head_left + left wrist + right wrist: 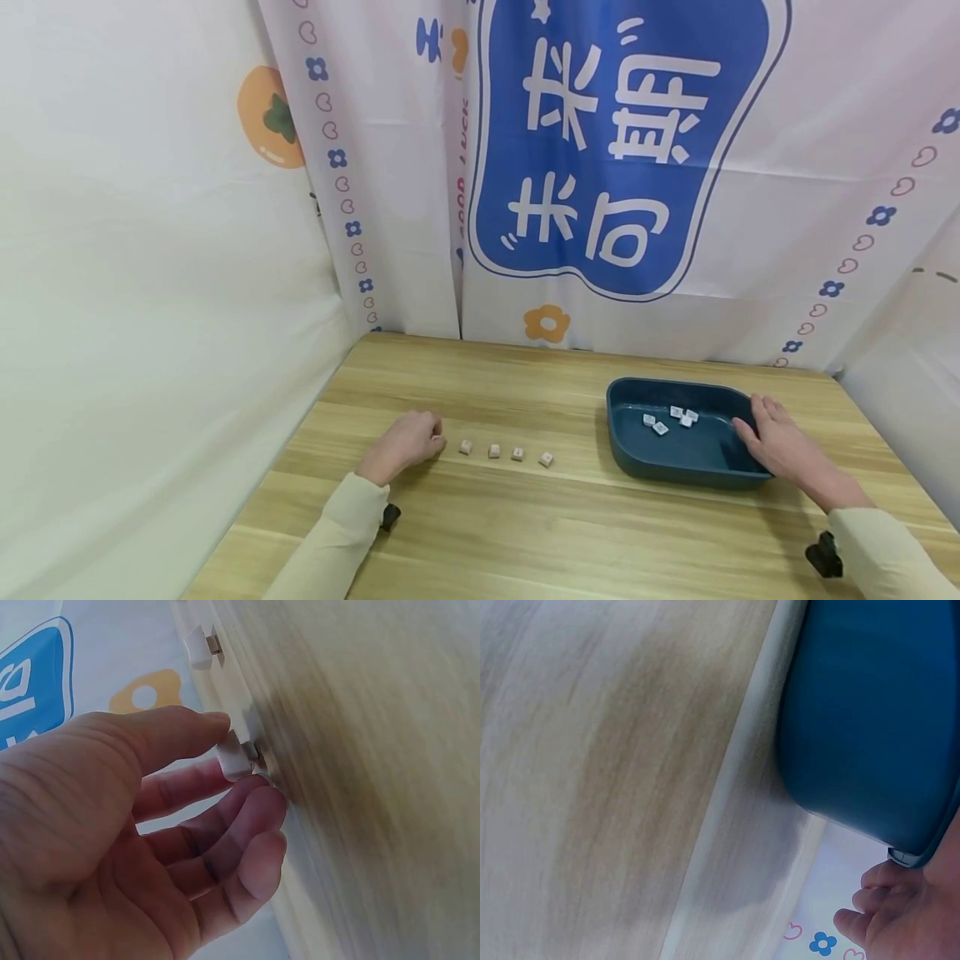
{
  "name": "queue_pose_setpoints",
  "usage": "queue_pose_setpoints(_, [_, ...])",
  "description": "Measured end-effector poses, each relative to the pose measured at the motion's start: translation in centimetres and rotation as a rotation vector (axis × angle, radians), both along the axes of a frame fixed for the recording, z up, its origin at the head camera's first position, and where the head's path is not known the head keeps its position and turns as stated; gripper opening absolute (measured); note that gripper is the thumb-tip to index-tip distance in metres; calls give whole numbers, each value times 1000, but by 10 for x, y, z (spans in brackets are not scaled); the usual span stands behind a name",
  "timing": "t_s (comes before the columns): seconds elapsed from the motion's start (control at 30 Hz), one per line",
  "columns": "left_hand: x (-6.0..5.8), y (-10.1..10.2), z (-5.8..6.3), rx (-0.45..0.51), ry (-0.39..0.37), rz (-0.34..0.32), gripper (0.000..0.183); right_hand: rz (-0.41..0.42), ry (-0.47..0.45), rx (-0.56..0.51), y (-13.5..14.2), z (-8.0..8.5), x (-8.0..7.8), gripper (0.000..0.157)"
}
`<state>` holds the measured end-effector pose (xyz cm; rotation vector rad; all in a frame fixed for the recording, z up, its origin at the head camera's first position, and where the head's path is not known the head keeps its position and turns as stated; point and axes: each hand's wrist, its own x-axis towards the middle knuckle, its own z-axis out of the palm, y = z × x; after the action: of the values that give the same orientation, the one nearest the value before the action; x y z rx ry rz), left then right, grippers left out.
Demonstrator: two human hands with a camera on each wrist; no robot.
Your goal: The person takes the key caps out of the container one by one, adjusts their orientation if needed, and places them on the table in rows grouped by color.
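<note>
In the head view my left hand (405, 444) is low over the table, at the left end of a spaced row of small pale keycap-like blocks (517, 454). The left wrist view shows its thumb and forefinger pinching one such white block (236, 757) close to the wood; the other fingers are curled. My right hand (787, 450) grips the right end of a dark teal tray (690, 478), thumb over the rim and fingers outside. Several white blocks with small marks (677, 412) lie loose inside the tray.
A wood-grain table (480, 533) carries everything. Behind it hangs a printed curtain (412, 208) with a blue panel, and a plain white cloth (150, 333) hangs along the left side. Black wrist devices (825, 554) sit by both sleeves.
</note>
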<state>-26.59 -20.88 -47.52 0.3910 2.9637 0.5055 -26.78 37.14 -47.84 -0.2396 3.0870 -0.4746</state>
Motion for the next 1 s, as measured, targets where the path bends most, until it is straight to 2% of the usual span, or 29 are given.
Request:
queue_pose_setpoints(0.17, [-1, 0, 0, -3, 14, -4, 14, -1, 19, -1, 0, -1, 0, 79])
queue_pose_setpoints(0.33, [0, 2, 3, -33, 16, 21, 19, 2, 12, -2, 0, -4, 2, 79])
queue_pose_setpoints(0.57, [-1, 13, 16, -19, 74, 34, 22, 0, 26, -9, 1, -2, 1, 79])
queue_pose_setpoints(1.0, [-4, 36, 32, -27, 117, -64, 20, -4, 59, 62, -2, -2, -1, 78])
